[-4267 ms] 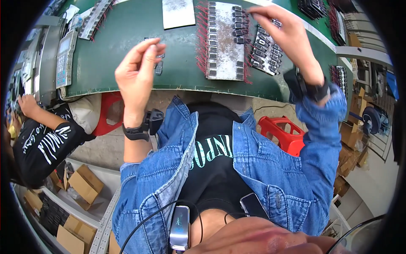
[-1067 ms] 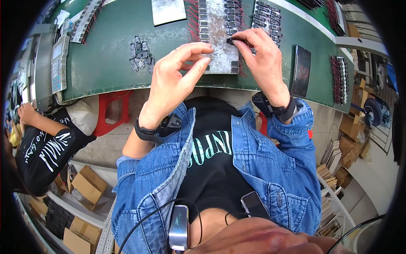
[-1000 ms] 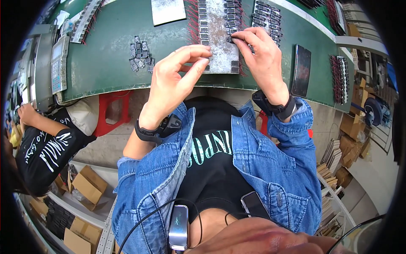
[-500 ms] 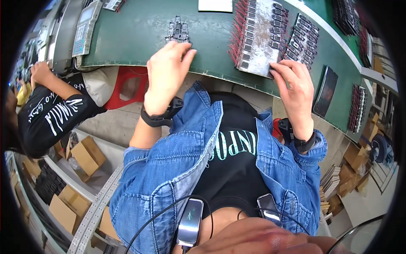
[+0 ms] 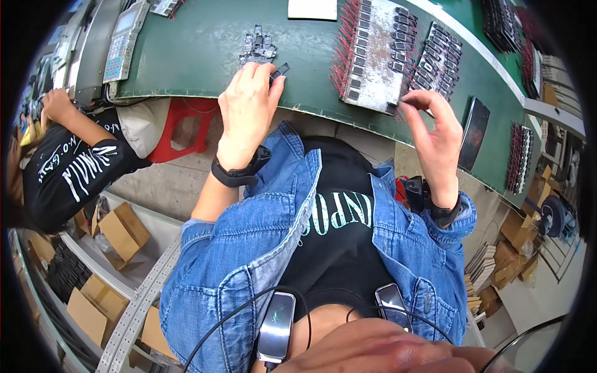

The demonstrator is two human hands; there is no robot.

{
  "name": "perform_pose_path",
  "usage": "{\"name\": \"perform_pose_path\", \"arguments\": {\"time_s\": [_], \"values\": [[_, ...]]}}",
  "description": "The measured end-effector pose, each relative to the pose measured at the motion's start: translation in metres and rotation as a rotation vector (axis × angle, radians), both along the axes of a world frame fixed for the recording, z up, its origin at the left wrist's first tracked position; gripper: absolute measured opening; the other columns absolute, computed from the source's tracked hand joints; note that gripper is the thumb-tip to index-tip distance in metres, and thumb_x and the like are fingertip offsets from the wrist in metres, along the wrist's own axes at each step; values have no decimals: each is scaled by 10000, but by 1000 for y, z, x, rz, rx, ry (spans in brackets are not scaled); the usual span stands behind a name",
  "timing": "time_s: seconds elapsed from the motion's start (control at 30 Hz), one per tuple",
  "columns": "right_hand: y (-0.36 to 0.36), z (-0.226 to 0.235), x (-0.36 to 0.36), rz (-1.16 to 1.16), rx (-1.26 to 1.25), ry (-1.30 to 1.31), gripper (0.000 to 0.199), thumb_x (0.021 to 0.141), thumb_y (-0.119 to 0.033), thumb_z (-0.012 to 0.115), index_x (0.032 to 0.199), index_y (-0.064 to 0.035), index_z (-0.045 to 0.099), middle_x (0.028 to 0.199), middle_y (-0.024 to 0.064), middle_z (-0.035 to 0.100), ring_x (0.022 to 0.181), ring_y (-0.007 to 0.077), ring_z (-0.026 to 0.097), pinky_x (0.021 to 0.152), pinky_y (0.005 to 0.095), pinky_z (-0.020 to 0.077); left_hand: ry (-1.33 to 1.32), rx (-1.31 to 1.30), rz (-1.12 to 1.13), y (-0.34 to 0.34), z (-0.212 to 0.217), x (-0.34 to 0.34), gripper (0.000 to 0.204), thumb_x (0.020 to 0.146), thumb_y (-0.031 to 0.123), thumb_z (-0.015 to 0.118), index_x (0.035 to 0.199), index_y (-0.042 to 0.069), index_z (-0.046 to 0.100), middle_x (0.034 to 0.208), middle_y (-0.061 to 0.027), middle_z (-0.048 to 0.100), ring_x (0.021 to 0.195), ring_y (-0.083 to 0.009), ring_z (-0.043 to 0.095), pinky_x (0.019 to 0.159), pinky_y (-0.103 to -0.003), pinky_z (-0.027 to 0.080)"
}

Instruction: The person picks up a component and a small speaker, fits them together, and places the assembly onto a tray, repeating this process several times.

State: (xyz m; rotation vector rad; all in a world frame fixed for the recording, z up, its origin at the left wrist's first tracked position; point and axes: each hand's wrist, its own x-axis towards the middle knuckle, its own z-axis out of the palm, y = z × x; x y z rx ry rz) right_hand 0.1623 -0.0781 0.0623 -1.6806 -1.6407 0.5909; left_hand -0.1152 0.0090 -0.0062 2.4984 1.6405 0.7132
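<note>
My left hand (image 5: 245,109) is closed over the green worktop, with a small black rectangular frame (image 5: 280,73) sticking out between thumb and forefinger. Just beyond its knuckles lies a loose cluster of similar small black parts (image 5: 258,46). My right hand (image 5: 440,133) is at the near right corner of a worn metal plate (image 5: 373,68). Its thumb and forefinger are pinched at a small dark part (image 5: 392,108) there; the fingertips partly hide it. Rows of small black parts with thin red wires line both long sides of the plate.
A second plate of black parts (image 5: 435,59) sits right of the first. A dark phone-like slab (image 5: 474,133) and a wired strip (image 5: 519,158) lie farther right. At the left are a keypad device (image 5: 123,43), a red stool (image 5: 186,133) and another person (image 5: 81,155).
My right forefinger has arched up and the gap between it and the thumb shows wider. The black frame at my left fingertips now shows more clearly. The view has shifted slightly.
</note>
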Motion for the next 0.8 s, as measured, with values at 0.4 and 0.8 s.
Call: {"name": "perform_pose_path", "arguments": {"time_s": [0.4,0.8], "values": [[10,-16,10,144,29,-191,172,882,-50,697,1052,-23,693,966,106,689,894,262,670,832,310,516,-962,-617,-150,18,22,31,256,905,67,723,1150,3,685,961,-35,703,835,-93,682,741,-235,563],[25,0,-5,7,31,238,132,919,-16,668,1047,7,690,964,42,704,921,97,647,820,252,512,-1073,-840,-343,6,27,67,289,909,31,716,1196,17,690,963,-20,709,886,-65,660,811,-220,557]]}}
